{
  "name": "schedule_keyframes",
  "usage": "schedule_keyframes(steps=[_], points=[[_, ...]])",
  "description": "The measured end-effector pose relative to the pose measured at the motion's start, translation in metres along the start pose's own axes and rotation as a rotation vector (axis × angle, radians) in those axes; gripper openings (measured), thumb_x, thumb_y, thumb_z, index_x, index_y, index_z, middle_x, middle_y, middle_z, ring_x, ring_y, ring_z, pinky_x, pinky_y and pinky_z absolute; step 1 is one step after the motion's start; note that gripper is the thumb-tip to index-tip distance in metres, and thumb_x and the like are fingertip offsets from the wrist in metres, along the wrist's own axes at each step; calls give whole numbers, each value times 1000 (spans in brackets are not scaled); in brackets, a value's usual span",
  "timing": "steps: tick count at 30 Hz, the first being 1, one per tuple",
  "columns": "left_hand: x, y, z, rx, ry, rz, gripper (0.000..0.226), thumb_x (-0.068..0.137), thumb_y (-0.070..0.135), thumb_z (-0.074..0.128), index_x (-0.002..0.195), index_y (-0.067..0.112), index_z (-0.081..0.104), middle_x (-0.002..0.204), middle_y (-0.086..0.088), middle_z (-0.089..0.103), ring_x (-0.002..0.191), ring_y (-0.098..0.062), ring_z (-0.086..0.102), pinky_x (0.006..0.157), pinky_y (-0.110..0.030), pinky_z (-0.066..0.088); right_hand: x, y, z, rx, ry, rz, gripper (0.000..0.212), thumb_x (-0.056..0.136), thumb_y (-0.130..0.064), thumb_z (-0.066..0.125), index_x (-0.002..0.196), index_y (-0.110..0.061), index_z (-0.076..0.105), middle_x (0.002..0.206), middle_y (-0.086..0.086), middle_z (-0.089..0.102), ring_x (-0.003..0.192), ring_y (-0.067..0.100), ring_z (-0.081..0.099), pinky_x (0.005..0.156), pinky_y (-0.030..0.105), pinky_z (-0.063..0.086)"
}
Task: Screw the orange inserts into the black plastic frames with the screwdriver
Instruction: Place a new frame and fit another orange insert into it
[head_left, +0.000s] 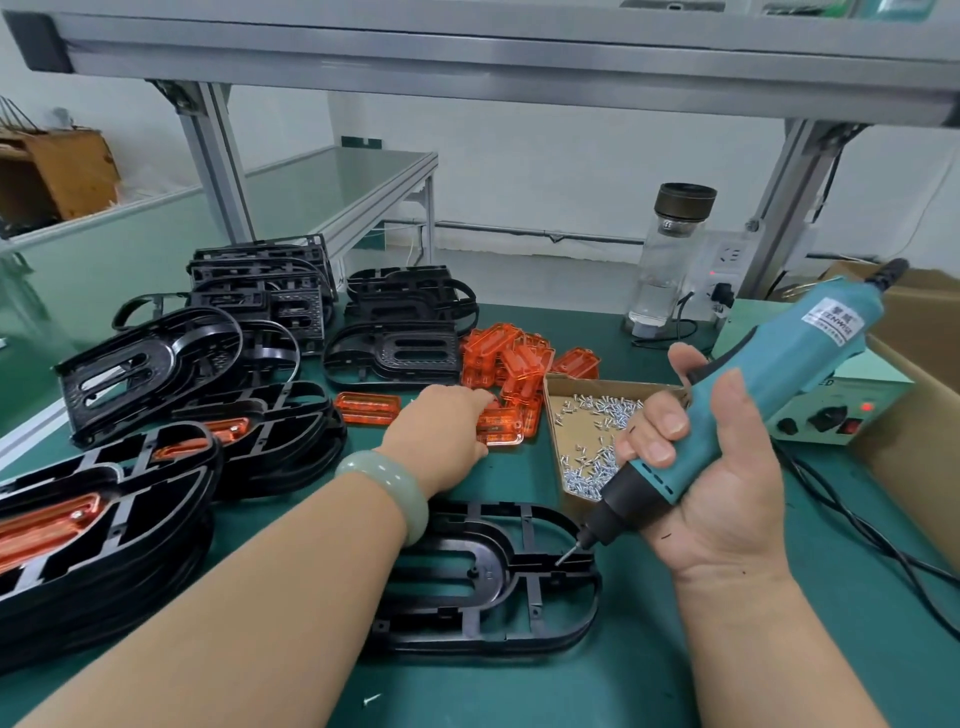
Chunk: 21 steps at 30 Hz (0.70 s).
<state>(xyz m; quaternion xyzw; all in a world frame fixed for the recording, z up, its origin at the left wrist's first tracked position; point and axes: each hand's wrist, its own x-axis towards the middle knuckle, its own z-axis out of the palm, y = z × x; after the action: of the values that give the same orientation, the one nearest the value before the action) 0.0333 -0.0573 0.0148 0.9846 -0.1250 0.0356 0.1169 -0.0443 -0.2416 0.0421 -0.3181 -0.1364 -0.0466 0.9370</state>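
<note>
While my right grip (711, 467) clamps the teal electric screwdriver (748, 395) | left grip (441, 431) pinching a translucent orange plastic insert (498, 428) | empty black plastic frame (498, 577) under the bit.

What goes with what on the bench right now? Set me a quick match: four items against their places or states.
Items:
1. electric screwdriver
2. black frame
3. screws
4. left hand

States:
A. loose in the cardboard tray
B. lying flat on the mat nearest the person, no insert in it
C. gripped in the right hand
D. resting on an orange insert

Pairs: 1-C, 2-B, 3-A, 4-D
</note>
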Motion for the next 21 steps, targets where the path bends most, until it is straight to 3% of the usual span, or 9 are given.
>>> schedule_keyframes(steps=[2,6,8,10,13,16,18,21], points=[[1,-1,2,72,10,12,52,88,28,60,136,24,44,125,-7,54,117,-27,47,99,-40,42,0,0,1,3,-17,10,55,49,-46,93,93,-22,70,56,-6,47,41,6,44,52,18,45],[-5,0,-5,-6,115,-22,47,85,31,60,130,25,51,115,-4,51,103,-25,54,89,-32,45,-1,-1,2,15,-28,8,56,50,-45,92,95,-21,68,56,-6,47,41,6,43,51,18,45],[-14,1,-11,-140,163,-25,48,83,31,61,130,24,53,111,-1,52,94,-18,54,84,-23,41,-1,0,0,5,-4,-2,44,66,-43,82,99,-21,64,55,-7,47,41,5,43,51,17,44],[-26,3,-18,-231,227,-1,49,80,31,62,129,25,55,107,3,53,87,-10,49,81,-16,35,-1,1,-1,-15,18,-22,29,81,-41,58,102,-21,60,55,-9,46,41,3,42,51,17,43],[-47,10,-25,-252,319,68,50,79,29,64,128,26,55,99,9,49,86,-5,46,79,-12,31,-2,3,-3,-16,21,-22,28,85,-40,47,101,-22,60,55,-9,47,42,2,42,51,17,43],[-64,15,-30,-251,346,119,49,78,26,66,126,25,56,99,10,51,87,-4,49,74,-7,32,-2,3,-1,-8,-5,-6,28,77,-43,68,96,-23,66,55,-8,47,41,3,43,51,17,43],[-71,17,-31,-266,338,122,50,78,27,66,126,27,56,101,12,52,87,-3,50,75,-2,33,-1,3,1,3,-38,7,41,60,-45,86,92,-23,71,55,-7,48,41,4,43,51,17,43],[-80,20,-34,-296,338,131,50,77,30,67,127,28,56,101,14,53,88,0,51,77,0,34,0,2,3,7,-56,12,50,51,-47,91,91,-23,73,55,-7,48,41,5,43,50,18,44]])
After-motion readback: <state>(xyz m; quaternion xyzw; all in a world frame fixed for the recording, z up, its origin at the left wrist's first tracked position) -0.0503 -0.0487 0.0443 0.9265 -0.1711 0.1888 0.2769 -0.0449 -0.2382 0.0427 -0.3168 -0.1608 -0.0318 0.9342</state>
